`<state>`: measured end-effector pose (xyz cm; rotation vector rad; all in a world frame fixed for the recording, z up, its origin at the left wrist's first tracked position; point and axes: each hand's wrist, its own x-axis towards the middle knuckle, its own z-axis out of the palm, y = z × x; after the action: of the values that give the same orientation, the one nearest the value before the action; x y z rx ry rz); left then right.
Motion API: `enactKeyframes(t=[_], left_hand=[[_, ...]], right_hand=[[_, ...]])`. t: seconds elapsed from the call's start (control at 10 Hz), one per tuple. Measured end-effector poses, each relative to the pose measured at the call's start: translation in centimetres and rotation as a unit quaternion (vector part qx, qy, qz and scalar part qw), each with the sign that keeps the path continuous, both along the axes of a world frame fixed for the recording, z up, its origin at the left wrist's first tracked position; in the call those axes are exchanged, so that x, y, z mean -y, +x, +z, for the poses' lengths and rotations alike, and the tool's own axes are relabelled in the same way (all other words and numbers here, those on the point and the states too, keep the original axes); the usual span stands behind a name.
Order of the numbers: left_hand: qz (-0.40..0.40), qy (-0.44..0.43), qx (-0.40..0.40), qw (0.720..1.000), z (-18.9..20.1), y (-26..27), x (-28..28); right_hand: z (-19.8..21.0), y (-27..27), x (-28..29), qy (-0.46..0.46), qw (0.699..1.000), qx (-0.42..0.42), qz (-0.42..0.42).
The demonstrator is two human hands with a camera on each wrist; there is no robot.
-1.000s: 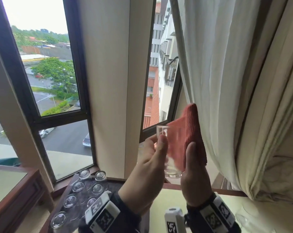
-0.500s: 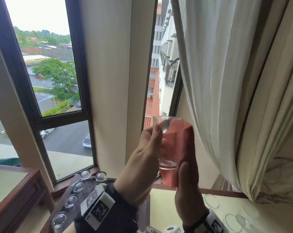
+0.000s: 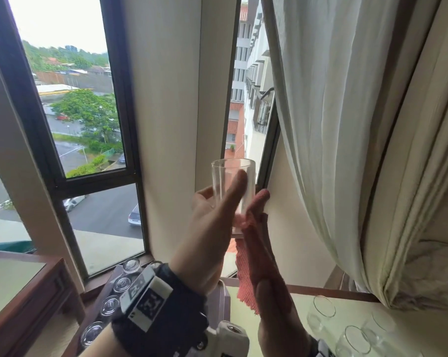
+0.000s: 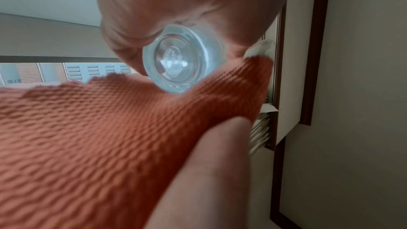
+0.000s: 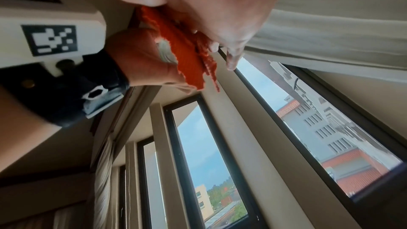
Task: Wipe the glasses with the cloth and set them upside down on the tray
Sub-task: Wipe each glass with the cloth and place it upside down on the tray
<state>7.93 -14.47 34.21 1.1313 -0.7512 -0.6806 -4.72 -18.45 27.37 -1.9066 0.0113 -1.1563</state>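
Glass now raised bare, mouth up, gripped by left hand; cloth slid down to 5 o'clock, pinched in right hand; wipe probably finishing, inversion onto tray next.

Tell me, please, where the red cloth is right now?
In the head view, the red cloth hangs centre-right in the right hand, pressed against the glass that the left hand holds up before the window.
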Motion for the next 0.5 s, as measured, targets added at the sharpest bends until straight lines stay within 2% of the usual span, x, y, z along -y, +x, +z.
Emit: enactKeyframes(t=[0.1, 0.2, 0.3, 0.4, 0.5], left_hand=[[-0.023, 0.019, 0.025, 0.999, -0.6, -1.1, -0.5], [-0.048, 0.032, 0.024, 0.998, -1.9, -2.7, -0.7], [-0.071, 0.038, 0.046, 0.996, -2.5, -4.0, -0.8], [-0.081, 0.006, 0.026, 0.996, -1.9, -4.3, -0.7], [-0.037, 0.003, -0.015, 0.999, -1.4, -2.4, -0.3]], right_hand=[[-0.4, -0.3, 0.5, 0.066, 0.997, -0.024, -0.042], [1.3, -1.0, 2.2, 0.238, 0.966, -0.094, -0.023], [3.9, -2.0, 3.5, 0.192, 0.967, -0.154, -0.059], [4.9, -2.4, 1.9, 0.054, 0.987, -0.144, -0.052], [3.6, -0.3, 0.8, -0.006, 0.998, -0.038, -0.045]])
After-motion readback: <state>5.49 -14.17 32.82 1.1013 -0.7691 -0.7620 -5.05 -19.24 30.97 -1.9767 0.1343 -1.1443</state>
